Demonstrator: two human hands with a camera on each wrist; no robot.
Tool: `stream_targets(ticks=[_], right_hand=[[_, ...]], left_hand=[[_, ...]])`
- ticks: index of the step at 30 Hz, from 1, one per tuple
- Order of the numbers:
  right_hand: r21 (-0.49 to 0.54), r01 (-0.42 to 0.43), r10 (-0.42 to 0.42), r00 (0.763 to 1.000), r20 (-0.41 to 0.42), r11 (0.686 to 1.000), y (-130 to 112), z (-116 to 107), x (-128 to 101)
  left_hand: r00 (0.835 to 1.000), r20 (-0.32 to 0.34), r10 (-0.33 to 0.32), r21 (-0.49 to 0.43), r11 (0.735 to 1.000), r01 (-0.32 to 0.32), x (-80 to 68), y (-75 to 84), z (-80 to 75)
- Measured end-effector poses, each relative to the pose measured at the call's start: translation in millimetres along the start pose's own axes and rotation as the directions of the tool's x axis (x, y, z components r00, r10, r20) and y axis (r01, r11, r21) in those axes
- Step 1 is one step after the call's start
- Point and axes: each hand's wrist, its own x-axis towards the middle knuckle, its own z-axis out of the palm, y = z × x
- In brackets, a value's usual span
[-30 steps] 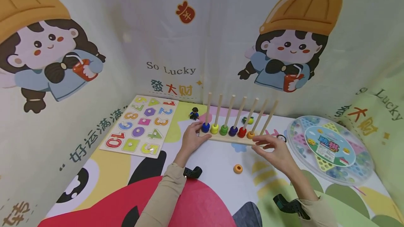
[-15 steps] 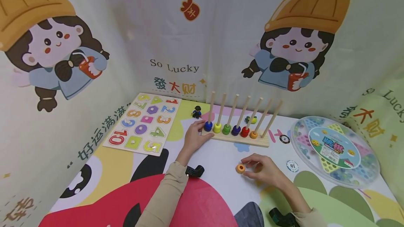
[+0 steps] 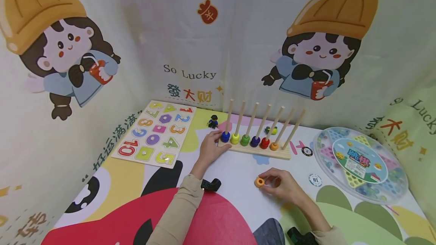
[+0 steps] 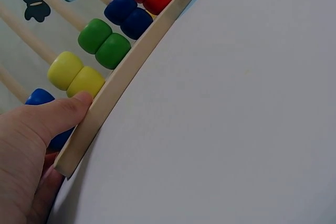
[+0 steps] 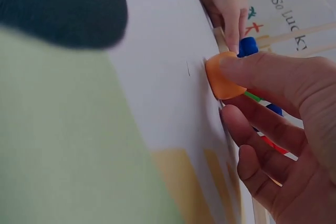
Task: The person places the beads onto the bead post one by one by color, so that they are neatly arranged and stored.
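A wooden bead stand (image 3: 255, 151) with several upright pegs is near the back. From left to right its pegs carry blue beads (image 3: 225, 137), yellow beads (image 3: 235, 138), green beads (image 3: 245, 140), dark blue beads (image 3: 254, 141), red beads (image 3: 265, 143) and an orange bead (image 3: 274, 146); the rightmost peg (image 3: 293, 129) is bare. My left hand (image 3: 209, 151) holds the stand's left end, thumb (image 4: 63, 111) against the front and partly hiding the blue beads. My right hand (image 3: 282, 185) pinches a loose orange bead (image 5: 223, 80) in front of the stand, hole facing up.
A number and shape puzzle board (image 3: 154, 133) lies at left. At right is a round clear game box (image 3: 361, 165), with a black chip (image 3: 307, 151) and a white chip (image 3: 315, 180) beside it. A small toy figure (image 3: 213, 121) and a green-yellow toy (image 3: 271, 130) are behind the stand.
My right hand came from the stand's right end down to the loose orange bead, and its fingers have closed on it. My left hand stays on the stand's left end.
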Motion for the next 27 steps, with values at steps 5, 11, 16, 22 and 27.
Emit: stream_targets(ticks=[5, 11, 16, 22, 27], right_hand=[[-0.023, -0.006, 0.005, 0.998, -0.059, 1.0, 0, 1, 1], [-0.051, -0.023, 0.015, 0.987, -0.159, 0.998, -3, -1, 3], [-0.06, -0.023, 0.01, 0.976, -0.215, 0.998, -5, -7, 5], [-0.089, -0.013, -0.014, 0.958, -0.287, 0.996, -22, -23, 12], [-0.13, -0.015, -0.032, 0.934, -0.356, 0.991, -59, -36, 19]], left_hand=[[1.0, -0.005, 0.003, 0.01, 1.0, -0.003, -0.3, 1.4, -0.1], [0.999, -0.03, 0.045, 0.003, 0.999, -0.045, -2.7, 2.4, -1.1], [0.994, -0.056, 0.097, 0.005, 0.995, -0.097, -4.2, 1.8, -0.1], [1.0, -0.005, 0.01, 0.005, 1.0, -0.01, -1.3, 0.1, 1.8], [1.0, 0.004, -0.011, 0.004, 1.0, 0.011, -1.7, 1.3, 0.1]])
